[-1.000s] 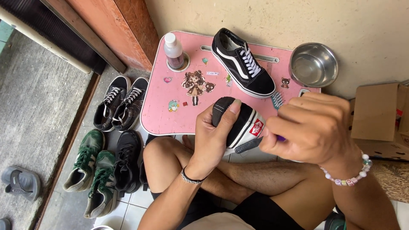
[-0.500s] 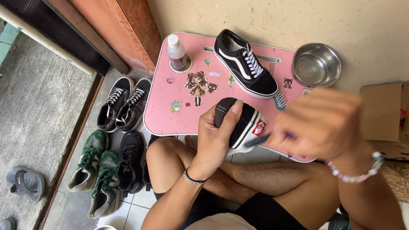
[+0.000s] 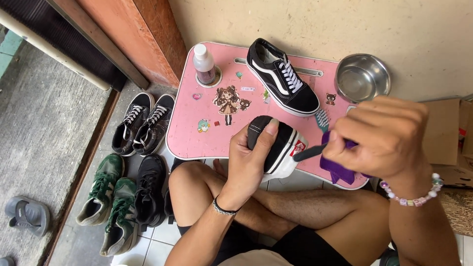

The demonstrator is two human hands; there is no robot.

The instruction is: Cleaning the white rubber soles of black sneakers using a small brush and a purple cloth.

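Observation:
My left hand (image 3: 249, 160) grips a black sneaker with a white sole (image 3: 281, 145), heel end turned up, over the near edge of the pink lap table (image 3: 207, 116). My right hand (image 3: 387, 135) is closed around a brush with a dark handle (image 3: 315, 143) and a purple cloth (image 3: 337, 167); the bristled head points up beside the shoe's heel. The matching black sneaker with white laces (image 3: 282, 77) lies on the table beyond.
A small clear bottle (image 3: 203, 63) stands in the table's cup recess. A steel bowl (image 3: 362, 77) sits at the right. Black sneakers (image 3: 143, 123) and green sneakers (image 3: 111, 202) lie on the floor at left, a grey sandal (image 3: 27, 215) farther left. Cardboard box (image 3: 451, 133) at right.
My right hand has shifted up and right with the brush, then settled by the shoe's heel. My left hand keeps its hold on the shoe.

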